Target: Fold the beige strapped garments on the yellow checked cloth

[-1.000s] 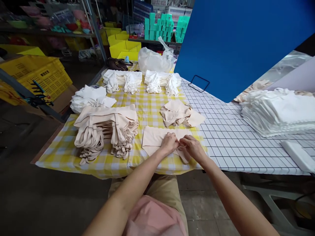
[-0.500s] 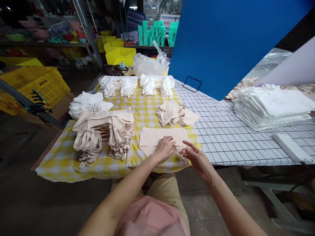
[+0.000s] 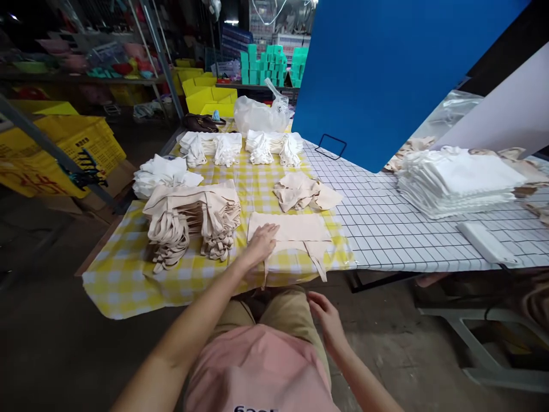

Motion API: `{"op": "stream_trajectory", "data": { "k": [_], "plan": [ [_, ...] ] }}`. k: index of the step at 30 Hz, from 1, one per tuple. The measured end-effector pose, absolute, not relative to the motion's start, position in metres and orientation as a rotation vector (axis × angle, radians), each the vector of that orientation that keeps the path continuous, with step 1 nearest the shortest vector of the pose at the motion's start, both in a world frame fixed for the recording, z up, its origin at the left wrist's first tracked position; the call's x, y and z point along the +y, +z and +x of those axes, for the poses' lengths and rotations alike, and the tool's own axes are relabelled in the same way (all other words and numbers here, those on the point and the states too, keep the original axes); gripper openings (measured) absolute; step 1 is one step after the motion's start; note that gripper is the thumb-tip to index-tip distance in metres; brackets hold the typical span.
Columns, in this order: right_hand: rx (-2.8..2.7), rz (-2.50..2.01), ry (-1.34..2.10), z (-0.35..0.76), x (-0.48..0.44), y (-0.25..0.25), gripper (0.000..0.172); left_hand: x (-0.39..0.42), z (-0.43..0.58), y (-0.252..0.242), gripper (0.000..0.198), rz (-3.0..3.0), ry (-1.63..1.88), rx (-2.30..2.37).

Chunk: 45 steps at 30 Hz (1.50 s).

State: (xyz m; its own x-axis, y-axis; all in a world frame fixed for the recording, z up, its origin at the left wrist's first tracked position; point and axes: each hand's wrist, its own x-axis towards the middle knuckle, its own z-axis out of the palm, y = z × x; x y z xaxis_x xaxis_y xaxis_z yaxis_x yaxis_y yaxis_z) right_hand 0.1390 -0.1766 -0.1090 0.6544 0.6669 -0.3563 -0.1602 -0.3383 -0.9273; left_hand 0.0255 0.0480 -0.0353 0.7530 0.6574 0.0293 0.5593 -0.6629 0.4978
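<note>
A beige strappy garment point(image 3: 295, 228), perhaps a camisole, lies spread on the yellow-checked cloth, its straps hanging toward the table's front edge. My left hand point(image 3: 262, 241) rests flat on its left part with fingers stretched out. My right hand point(image 3: 326, 317) is below the table edge beside my right thigh, fingers loosely bent and holding nothing. Just beyond the flat garment is a crumpled beige garment point(image 3: 300, 191). To the left stands a stack of beige garments point(image 3: 193, 200) with bunched straps hanging down its front.
White garments lie in a loose heap point(image 3: 165, 171) and two strapped stacks point(image 3: 212, 142) further back. A tall blue board point(image 3: 386, 74) rises over the grid-patterned cloth point(image 3: 369, 229). On the right are a white cloth stack point(image 3: 458, 180) and a white bar-shaped object point(image 3: 484, 243).
My right hand has left the garment and dropped below the table edge. My left hand has shifted left over the cloth. The garment's straps now lie spread out toward me.
</note>
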Motion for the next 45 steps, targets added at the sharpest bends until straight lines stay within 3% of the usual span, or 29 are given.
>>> {"op": "stream_trajectory", "data": {
  "k": [6, 11, 17, 22, 26, 31, 38, 45],
  "plan": [
    [-0.849, -1.616, 1.068, 0.068, -0.096, -0.102, 0.033, 0.032, -0.010, -0.053, 0.052, 2.618, 0.144, 0.939],
    [-1.076, -1.667, 1.065, 0.061, -0.112, -0.077, 0.043, 0.026, -0.013, -0.055, 0.056, 2.680, 0.071, 0.926],
    [-1.804, -1.973, 0.567, 0.114, -0.149, 0.004, 0.037, 0.025, -0.011, -0.047, 0.057, 2.664, 0.006, 0.948],
    [-2.080, -2.104, 0.206, 0.153, -0.109, 0.071, 0.026, 0.023, -0.011, -0.049, 0.057, 2.605, 0.058, 0.951],
    [-2.215, -2.069, 0.128, 0.162, -0.065, 0.099, 0.026, 0.029, -0.011, -0.043, 0.052, 2.423, 0.224, 0.883],
    [-2.340, -1.975, 0.251, 0.168, -0.017, 0.105, 0.026, 0.038, 0.005, -0.005, 0.049, 1.708, 0.531, 0.559],
    [-2.460, -1.677, 0.685, 0.188, 0.008, 0.090, 0.015, 0.037, 0.026, 0.020, 0.050, 1.242, 0.579, 0.512],
    [-2.535, -1.571, -0.096, 0.177, -0.004, 0.052, 0.028, 0.041, 0.016, 0.014, 0.045, 1.254, 0.522, 0.551]
  ]
}}
